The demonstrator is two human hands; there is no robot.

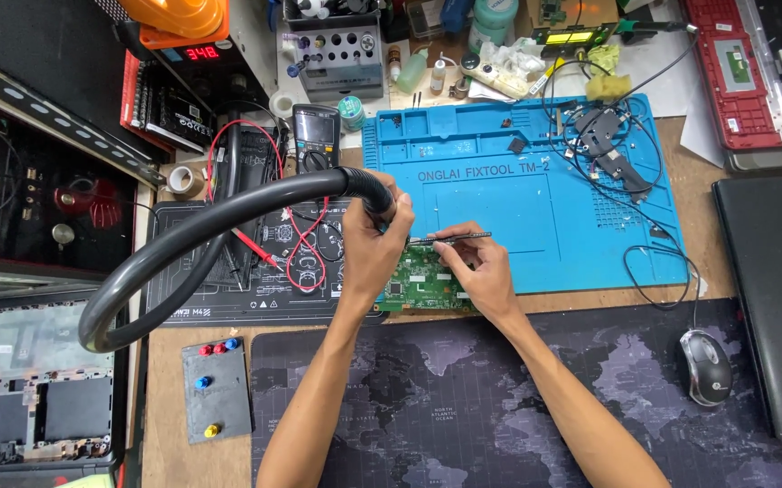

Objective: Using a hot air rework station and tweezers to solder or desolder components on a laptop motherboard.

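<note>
Head view, looking down on a crowded repair bench. At far left, one opened laptop base (34, 398) with bare dark bays. Next, one small grey plate (217, 389) studded with five coloured knobs: three at top, one blue in the middle, one yellow below. Above it, one black printed work mat (255, 271) crossed by red test leads (305, 258), and one dark multimeter (316, 136) at its top edge. One thick black corrugated hose (201, 235), looping from lower left up to the left hand (374, 248), clenched around the hose nozzle just above the board. One green circuit board (427, 285), flat on the bench, straddling the lower left edge of the blue silicone mat (535, 199); dense with small components, partly hidden by both hands. Right hand (481, 271) pinching one pair of slim metal tweezers (449, 239), held nearly level over the board's top edge. Further right, one tangle of black wires (608, 145) with small black parts on the blue mat. One grey computer mouse (707, 366) on the dark world-map desk pad (499, 407). At far right, one closed black laptop (775, 298).
</note>
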